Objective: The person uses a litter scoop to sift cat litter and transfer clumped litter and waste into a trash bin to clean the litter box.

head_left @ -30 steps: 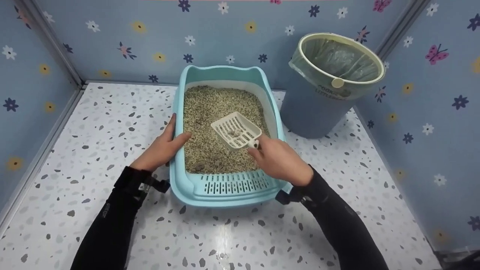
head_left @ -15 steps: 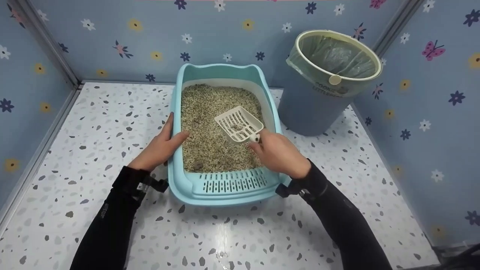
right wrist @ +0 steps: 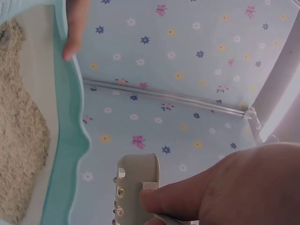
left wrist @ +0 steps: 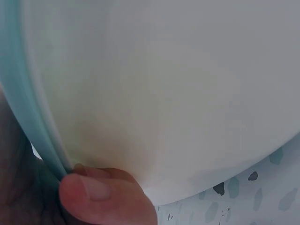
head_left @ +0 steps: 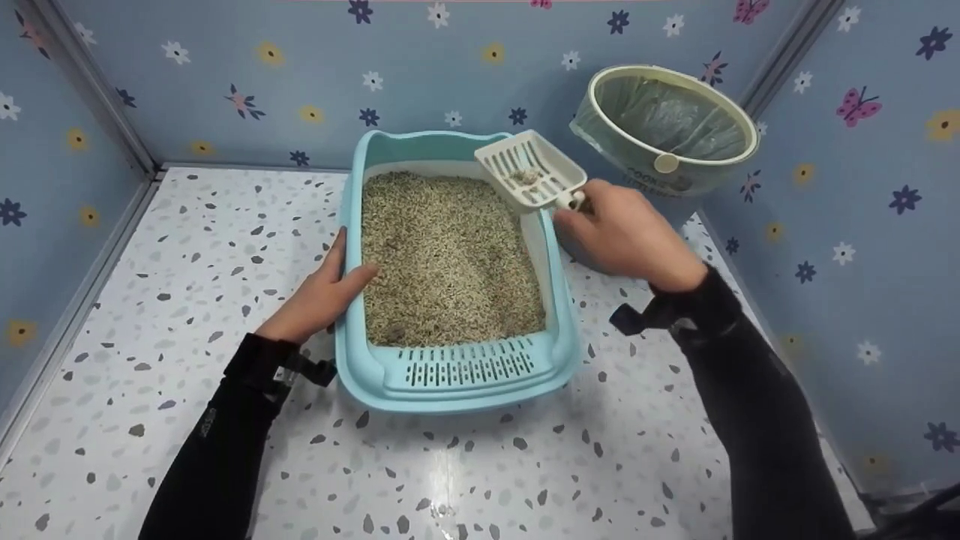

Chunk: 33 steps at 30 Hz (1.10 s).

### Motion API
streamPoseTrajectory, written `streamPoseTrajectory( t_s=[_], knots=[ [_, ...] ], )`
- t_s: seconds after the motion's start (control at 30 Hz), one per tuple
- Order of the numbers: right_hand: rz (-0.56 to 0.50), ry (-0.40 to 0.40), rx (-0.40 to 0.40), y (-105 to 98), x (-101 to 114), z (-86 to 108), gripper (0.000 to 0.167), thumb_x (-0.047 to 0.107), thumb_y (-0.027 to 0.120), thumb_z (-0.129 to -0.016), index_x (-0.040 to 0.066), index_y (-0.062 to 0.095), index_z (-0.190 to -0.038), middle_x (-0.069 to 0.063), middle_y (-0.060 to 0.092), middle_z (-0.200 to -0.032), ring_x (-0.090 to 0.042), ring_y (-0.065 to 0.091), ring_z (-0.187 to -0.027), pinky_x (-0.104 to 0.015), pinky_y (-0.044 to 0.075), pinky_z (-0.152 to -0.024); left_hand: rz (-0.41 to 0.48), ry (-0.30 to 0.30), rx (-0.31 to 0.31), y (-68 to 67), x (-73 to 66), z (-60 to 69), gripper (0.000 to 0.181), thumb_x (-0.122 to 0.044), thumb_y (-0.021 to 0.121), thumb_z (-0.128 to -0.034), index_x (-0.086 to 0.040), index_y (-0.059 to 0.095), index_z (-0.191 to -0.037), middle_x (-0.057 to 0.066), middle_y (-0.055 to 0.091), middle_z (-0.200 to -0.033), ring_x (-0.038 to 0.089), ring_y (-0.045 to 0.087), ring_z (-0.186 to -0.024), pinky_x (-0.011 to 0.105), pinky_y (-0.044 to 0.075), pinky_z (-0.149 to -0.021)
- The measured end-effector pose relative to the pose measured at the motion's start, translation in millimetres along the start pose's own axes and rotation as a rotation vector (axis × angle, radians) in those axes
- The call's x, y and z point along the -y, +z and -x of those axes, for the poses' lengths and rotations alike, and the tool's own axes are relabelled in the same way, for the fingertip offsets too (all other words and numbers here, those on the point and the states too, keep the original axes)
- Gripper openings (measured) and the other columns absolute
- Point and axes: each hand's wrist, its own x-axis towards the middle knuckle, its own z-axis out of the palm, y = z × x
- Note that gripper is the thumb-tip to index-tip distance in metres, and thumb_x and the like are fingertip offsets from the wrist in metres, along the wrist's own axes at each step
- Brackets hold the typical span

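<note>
My left hand [head_left: 319, 296] grips the left rim of a light-blue litter box [head_left: 457, 397]. Its thumb lies over the rim; in the left wrist view its fingers [left wrist: 112, 197] curl against the pale outer side. Grainy litter [head_left: 435, 247] fills the box, with a darker clump [head_left: 397, 330] near the front left corner. Over the box's far right edge my right hand [head_left: 626, 236] holds a cream slotted litter scoop [head_left: 561, 161] by its handle, which is mostly hidden in the fist. A small pale clump [head_left: 527, 177] sits in the scoop.
A blue-grey trash bin [head_left: 694, 180], lined with a clear bag under a cream ring, stands at the back right, just past the scoop. Flowered wall panels [head_left: 247, 45] enclose the back and sides. The speckled white floor [head_left: 210, 285] lies all around the box.
My right hand has carried the scoop, clump in it, from over the middle of the litter up and right to the box's right edge, towards the bin. The left hand stays at the rim.
</note>
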Motion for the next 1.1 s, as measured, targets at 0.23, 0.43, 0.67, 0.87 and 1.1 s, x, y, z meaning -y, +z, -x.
streamPoseTrajectory(
  t_s=[0.23, 0.43, 0.67, 0.87, 1.1],
  knots=[
    [0.051, 0.112, -0.069, -73.9, -17.9, -14.5, 0.045, 0.045, 0.06, -0.115, 0.002, 0.067, -0.125, -0.003, 0.055, -0.088, -0.016, 0.047, -0.066, -0.029, 0.043, -0.053, 0.014, 0.003, 0.001, -0.6, 0.1, -0.5, 0.094, -0.058, 0.059, -0.1126, -0.051, -0.012, -0.175, 0.008, -0.006, -0.186, 0.056, 0.048, -0.148, 0.069, 0.049, -0.115],
    [0.068, 0.209, -0.127, -111.2, -47.6, -31.5, 0.041, 0.044, 0.061, -0.112, 0.004, 0.066, -0.106, -0.002, 0.059, -0.085, -0.014, 0.051, -0.065, -0.029, 0.046, -0.052, 0.011, -0.047, 0.01, -1.8, 1.9, 0.3, 0.094, -0.057, 0.056, -0.114, -0.05, -0.016, -0.174, 0.009, -0.008, -0.186, 0.057, 0.044, -0.151, 0.07, 0.047, -0.117],
    [0.094, 0.298, -0.147, -125.6, -83.4, -45.4, 0.039, 0.038, 0.062, -0.111, 0.009, 0.057, -0.086, 0.005, 0.052, -0.071, -0.011, 0.046, -0.057, -0.028, 0.042, -0.05, 0.011, -0.069, 0.012, -2.5, 2.8, 0.0, 0.096, -0.063, 0.057, -0.1116, -0.051, -0.016, -0.173, 0.01, -0.007, -0.186, 0.057, 0.047, -0.148, 0.069, 0.05, -0.114],
    [0.203, 0.279, -0.183, -124.0, -105.8, -57.3, 0.039, 0.025, 0.068, -0.1, 0.012, 0.051, -0.068, 0.008, 0.049, -0.056, -0.013, 0.046, -0.051, -0.031, 0.039, -0.051, 0.022, -0.07, 0.016, -1.8, 1.0, 0.5, 0.096, -0.06, 0.057, -0.1126, -0.05, -0.016, -0.173, 0.012, -0.008, -0.186, 0.058, 0.06, -0.135, 0.064, 0.062, -0.098],
    [0.303, 0.281, -0.207, -121.9, -116.8, -64.5, 0.016, 0.014, 0.07, -0.09, 0.006, 0.059, -0.081, -0.002, 0.058, -0.07, -0.029, 0.052, -0.073, -0.043, 0.042, -0.064, 0.026, -0.063, 0.01, -1.1, 1.1, -0.3, 0.096, -0.057, 0.058, -0.1133, -0.049, -0.015, -0.174, 0.011, -0.009, -0.186, 0.058, 0.057, -0.137, 0.063, 0.063, -0.096]
  ],
)
